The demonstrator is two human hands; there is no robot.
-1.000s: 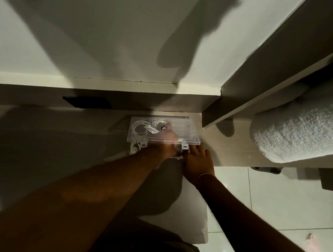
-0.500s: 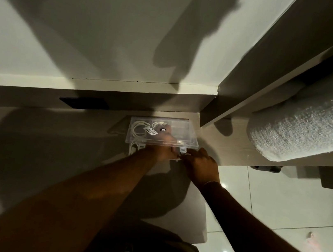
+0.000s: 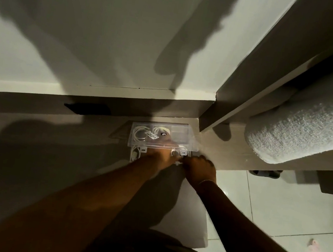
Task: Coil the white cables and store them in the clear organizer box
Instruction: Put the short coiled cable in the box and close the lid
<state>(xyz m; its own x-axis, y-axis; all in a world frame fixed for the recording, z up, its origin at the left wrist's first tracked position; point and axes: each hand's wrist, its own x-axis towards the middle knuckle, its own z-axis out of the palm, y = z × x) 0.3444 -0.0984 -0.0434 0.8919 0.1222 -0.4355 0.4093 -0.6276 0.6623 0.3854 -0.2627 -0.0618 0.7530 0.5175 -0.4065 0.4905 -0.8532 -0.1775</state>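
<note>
The clear organizer box (image 3: 189, 139) lies on a low grey surface near the wall, its lid lowered over it. Coiled white cables (image 3: 139, 132) with a small label show through the plastic on the left side, and a bit of white cable (image 3: 134, 153) shows under the front left edge. My left hand (image 3: 162, 156) presses on the box's front edge near the middle. My right hand (image 3: 200, 168) is curled at the front right corner, fingers by the latch tabs (image 3: 183, 152). Whether the latches are closed is hidden by my hands.
A black flat object (image 3: 87, 108) lies by the wall left of the box. A grey upholstered sofa arm (image 3: 302, 133) rises at the right. A slipper (image 3: 266, 173) sits on the glossy tile floor (image 3: 268, 205) beyond the surface's right edge.
My right hand slid back from the lid's front corner and curled at the latch. The lid came down a little flatter. My left hand stayed on the front edge.
</note>
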